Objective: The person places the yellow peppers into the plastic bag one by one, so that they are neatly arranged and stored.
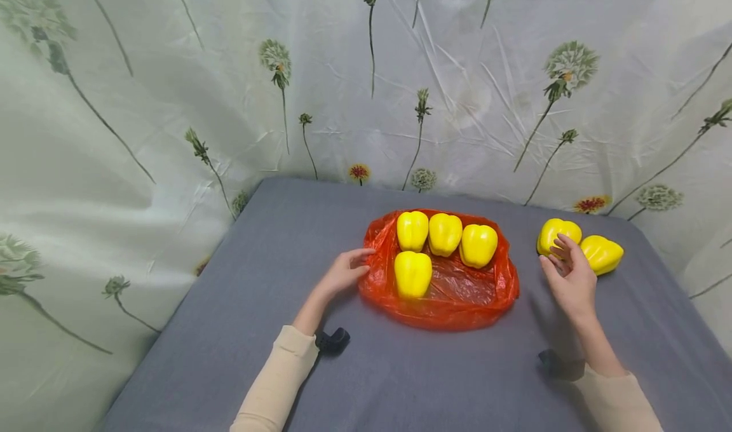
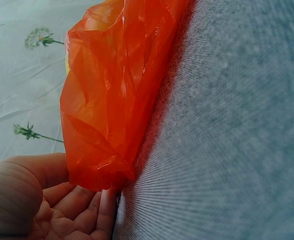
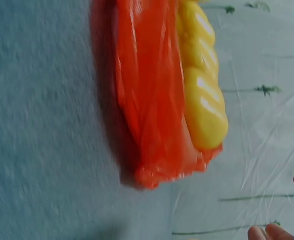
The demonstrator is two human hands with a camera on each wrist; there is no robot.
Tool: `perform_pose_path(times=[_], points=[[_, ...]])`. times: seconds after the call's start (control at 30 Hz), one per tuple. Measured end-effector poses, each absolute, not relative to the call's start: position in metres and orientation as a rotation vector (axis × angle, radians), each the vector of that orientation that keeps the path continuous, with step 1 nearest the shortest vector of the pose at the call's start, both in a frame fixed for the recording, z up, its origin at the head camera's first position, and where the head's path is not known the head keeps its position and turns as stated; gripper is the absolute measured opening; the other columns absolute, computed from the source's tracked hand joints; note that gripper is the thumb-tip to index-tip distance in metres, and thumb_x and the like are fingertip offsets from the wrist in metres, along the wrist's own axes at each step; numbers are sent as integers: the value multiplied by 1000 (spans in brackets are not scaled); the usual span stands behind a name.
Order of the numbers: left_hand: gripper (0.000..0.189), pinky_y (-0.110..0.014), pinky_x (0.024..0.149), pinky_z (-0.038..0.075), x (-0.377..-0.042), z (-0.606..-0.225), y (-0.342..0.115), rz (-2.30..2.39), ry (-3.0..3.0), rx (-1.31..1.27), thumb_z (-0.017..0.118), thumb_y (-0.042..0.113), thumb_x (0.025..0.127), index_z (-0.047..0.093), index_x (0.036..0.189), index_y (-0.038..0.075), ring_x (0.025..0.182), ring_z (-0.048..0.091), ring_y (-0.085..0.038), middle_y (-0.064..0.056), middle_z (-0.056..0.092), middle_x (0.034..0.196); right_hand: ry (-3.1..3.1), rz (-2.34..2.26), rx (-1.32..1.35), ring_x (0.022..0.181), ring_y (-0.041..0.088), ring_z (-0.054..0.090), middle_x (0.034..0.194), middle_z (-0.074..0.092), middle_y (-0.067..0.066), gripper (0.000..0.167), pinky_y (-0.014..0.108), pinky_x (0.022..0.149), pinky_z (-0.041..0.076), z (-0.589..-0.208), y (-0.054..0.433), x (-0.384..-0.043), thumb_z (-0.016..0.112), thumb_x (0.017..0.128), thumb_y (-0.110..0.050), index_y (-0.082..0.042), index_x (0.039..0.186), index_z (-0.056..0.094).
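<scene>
A red plastic bag [image 1: 457, 314] lies with its mouth spread wide. Inside it, three yellow bell peppers [image 1: 445, 234] stand in a back row, and another bell pepper [image 1: 413, 274] sits at the front left. My left hand [image 1: 343, 272] is at the bag's left side, its loosely extended fingers right at the plastic; the left wrist view shows the thumb and fingers partly behind the bag's edge [image 2: 102, 125]. To the right of the bag, my right hand [image 1: 574, 286] is raised with relaxed, spread fingers. It overlaps two loose bell peppers [image 1: 602, 255] in the head view and holds nothing.
A grey cloth covers the table [image 1: 274, 229]. Behind and to the left hangs a pale curtain [image 1: 320, 89] printed with dandelions. A dark wrist camera [image 1: 333, 341] sticks out from my left wrist.
</scene>
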State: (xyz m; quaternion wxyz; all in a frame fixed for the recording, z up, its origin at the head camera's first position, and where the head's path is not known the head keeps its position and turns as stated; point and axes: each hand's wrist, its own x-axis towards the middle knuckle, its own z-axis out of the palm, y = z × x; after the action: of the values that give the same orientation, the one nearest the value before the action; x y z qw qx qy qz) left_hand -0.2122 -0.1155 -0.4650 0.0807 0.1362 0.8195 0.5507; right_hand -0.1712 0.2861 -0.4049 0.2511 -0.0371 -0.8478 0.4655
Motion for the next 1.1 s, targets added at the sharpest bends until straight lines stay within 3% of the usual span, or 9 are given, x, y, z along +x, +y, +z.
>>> perform_pose_path(times=[0.1, 0.17, 0.33, 0.43, 0.67, 0.9, 1.1], points=[[41, -45, 101, 47, -213, -466, -116, 1646, 2449, 403, 52, 0, 89, 51, 131, -1, 119, 56, -37, -22, 55, 133, -2337, 1226, -182, 101, -17, 43, 128, 55, 14, 53, -2, 90, 39, -403, 293, -172, 59, 88, -4, -5, 138, 43], [41, -45, 101, 47, -214, -466, -116, 1648, 2448, 392, 52, 1, 89, 52, 131, 0, 119, 56, -36, -21, 55, 133, -2352, 1181, -237, 108, -10, 47, 132, 53, 22, 52, 6, 98, 40, -401, 297, -172, 58, 89, -8, -7, 139, 43], [41, -44, 100, 48, -213, -465, -115, 1641, 2451, 363, 53, 1, 89, 53, 130, 2, 118, 57, -35, -20, 57, 131, -2329, 1122, -323, 125, 27, 47, 135, 50, 21, 52, 33, 110, 39, -401, 309, -175, 56, 90, -11, -6, 140, 41], [41, -44, 99, 48, -212, -464, -115, 1627, 2453, 365, 53, 2, 90, 53, 131, 2, 118, 57, -35, -20, 56, 132, -2299, 1125, -348, 128, 37, 43, 137, 46, 24, 53, 41, 113, 35, -402, 316, -177, 53, 90, -10, -4, 141, 39], [41, -45, 100, 47, -211, -463, -116, 1625, 2462, 363, 53, 2, 90, 53, 131, 2, 118, 57, -35, -21, 57, 131, -2237, 1146, -456, 127, 39, 35, 140, 37, 26, 57, 50, 113, 27, -404, 331, -187, 48, 90, -13, -4, 144, 32], [41, -43, 99, 48, -216, -466, -115, 1627, 2464, 355, 53, 1, 90, 53, 131, 2, 117, 58, -35, -19, 56, 132, -2270, 1266, -662, 140, 32, 22, 154, 18, 15, 67, 46, 118, 19, -404, 349, -198, 44, 92, -24, -17, 151, 13], [42, -44, 100, 47, -216, -467, -115, 1635, 2440, 350, 53, 2, 90, 52, 132, 3, 119, 57, -35, -20, 56, 132, -2403, 1301, -738, 145, 34, 10, 157, 3, 17, 73, 49, 120, 14, -413, 358, -204, 42, 93, -27, -14, 152, 0]])
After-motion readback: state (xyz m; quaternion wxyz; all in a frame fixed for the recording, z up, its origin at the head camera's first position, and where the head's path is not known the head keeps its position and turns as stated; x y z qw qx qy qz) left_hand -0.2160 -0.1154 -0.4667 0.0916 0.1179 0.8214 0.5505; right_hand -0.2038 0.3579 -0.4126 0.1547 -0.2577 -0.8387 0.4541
